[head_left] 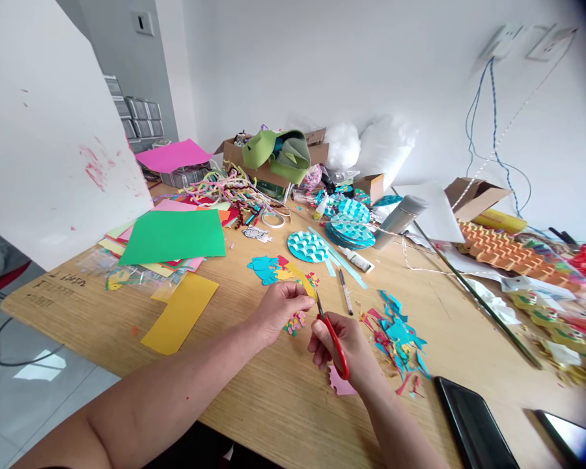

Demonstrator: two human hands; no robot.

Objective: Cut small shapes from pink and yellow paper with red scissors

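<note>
My left hand pinches a narrow strip of yellow paper near the middle of the table. Red-handled scissors are gripped in my right hand, and their blades meet the strip beside my left fingertips. Blue fish-shaped paper cutouts lie just beyond my left hand, with red and yellow pieces by them. Small coloured paper dots are scattered under my hands. A pink paper scrap sits below my right hand, partly covered by it.
Blue paper scraps and a pen lie to the right. A patterned blue disc and a glue tube are farther back. Green and yellow sheets lie left. A black phone rests at the near right.
</note>
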